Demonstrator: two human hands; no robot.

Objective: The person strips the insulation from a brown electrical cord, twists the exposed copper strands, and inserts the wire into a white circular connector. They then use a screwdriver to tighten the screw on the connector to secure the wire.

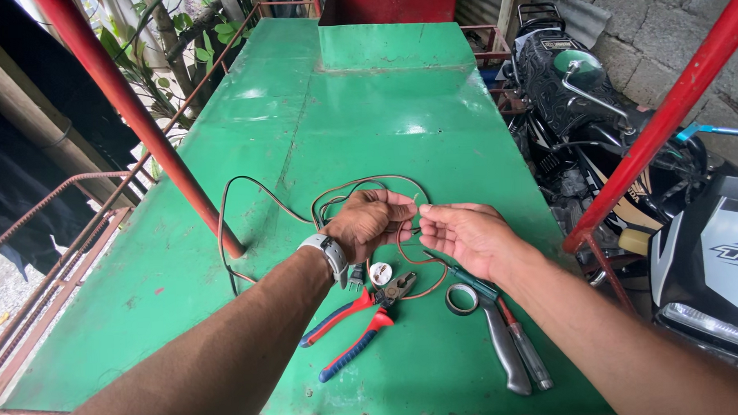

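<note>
Left hand (372, 222): you grip the brown wire (246, 187) in a closed fist.
Right hand (466, 233): you pinch its end.
Wire: light, limp, springy; hold near the end.

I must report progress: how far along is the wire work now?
Done: nothing visibly joined. In hand: left hand and right hand pinch the thin brown wire. Left: red-and-blue-handled pliers, black tape roll and clear-handled screwdriver lie untouched on the green metal table.

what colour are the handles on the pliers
Red and blue: the pliers have red handles with blue edging, seen in the head view, lying on the green table.
</note>
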